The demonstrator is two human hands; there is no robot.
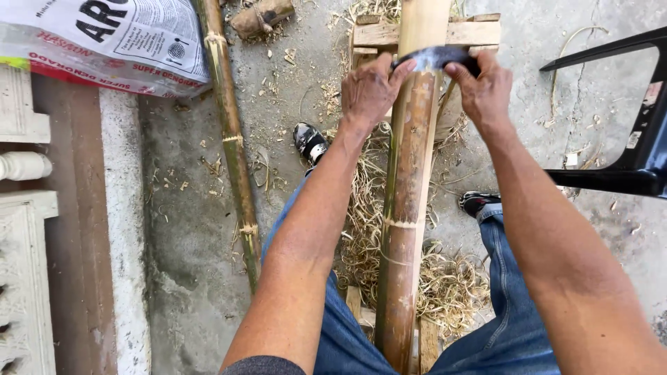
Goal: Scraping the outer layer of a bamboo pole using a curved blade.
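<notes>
Bamboo work, seen from above. My left hand and my right hand each grip one end of a dark, blurred metal blade laid crosswise over a thick brown bamboo pole. Fingers of both hands are clenched around the blade's ends, left thumb tip pressing on the blade near the pole's edge. The blade's middle touches the pole's upper face; motion blur hides its exact shape.

The pole runs from between my knees, under my fingers and beyond them. Past my fingertips its surface is pale and stripped; on my side of them it keeps its brown skin, with a node ring nearer my body. Just beyond my fingers the pole lies over a rough wooden block frame.

Below my wrists, pale curled bamboo shavings lie heaped on the grey concrete floor, on both sides of the pole. My black shoes stand among them, blue jeans either side of the pole.

Well left of my left hand lies a thinner green-brown bamboo stem, and further left a printed white sack. Right of my right hand stands a black plastic chair.
</notes>
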